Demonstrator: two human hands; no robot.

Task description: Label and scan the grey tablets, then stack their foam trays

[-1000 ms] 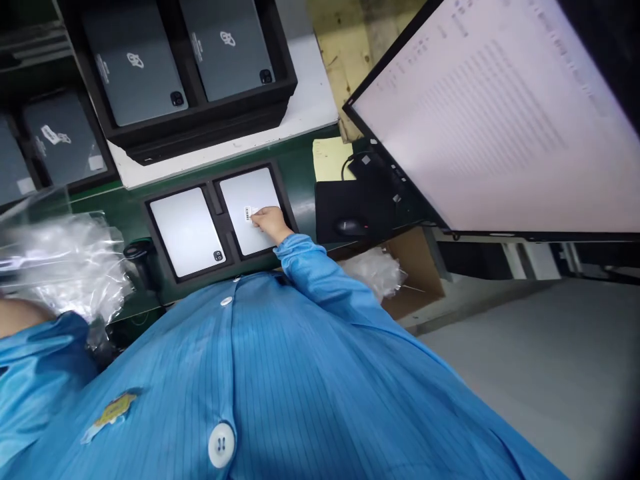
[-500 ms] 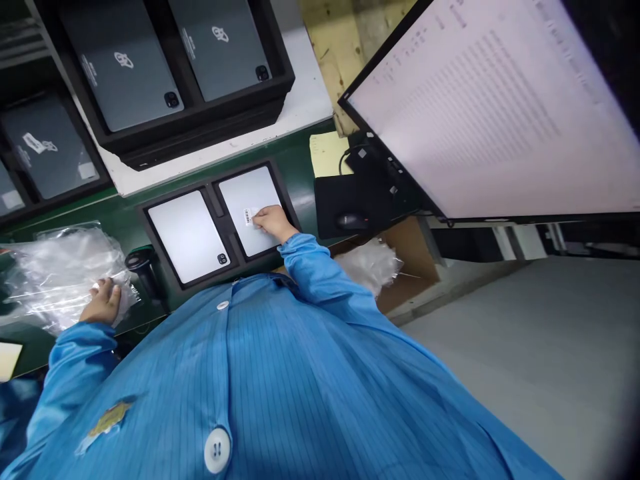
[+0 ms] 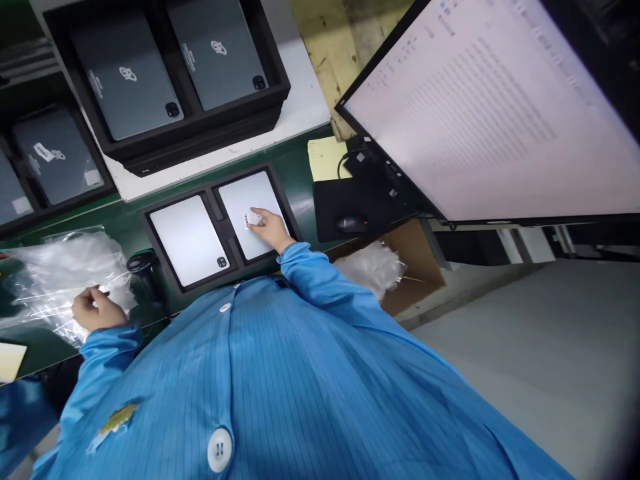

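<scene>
My right hand [image 3: 270,230] is over the right-hand silver tablet [image 3: 237,193], thumb and forefinger closed about a small white barcode label [image 3: 253,219]. Whether the label is stuck down or lifted is unclear. Beside it lies a second silver tablet [image 3: 187,237], its camera at the lower corner. Both tablets sit in the two wells of a black foam tray [image 3: 219,203]. On the left, my left hand [image 3: 99,310] is above a pile of clear plastic bags [image 3: 75,263], its fingers curled together. What those fingertips pinch, if anything, I cannot make out.
A black handheld scanner [image 3: 144,267] stands between bags and tray. Dark tablets [image 3: 130,73] fill stacked foam trays behind; another tray [image 3: 95,193] is at left. To the right are a mouse [image 3: 351,223], yellow paper [image 3: 327,158], a monitor [image 3: 475,133] and a cardboard box [image 3: 415,267] with plastic inside.
My left hand has drawn back toward me, and its fingers have curled from lying on the bags. My right thumb and forefinger have spread around the label. The view has shifted slightly.
</scene>
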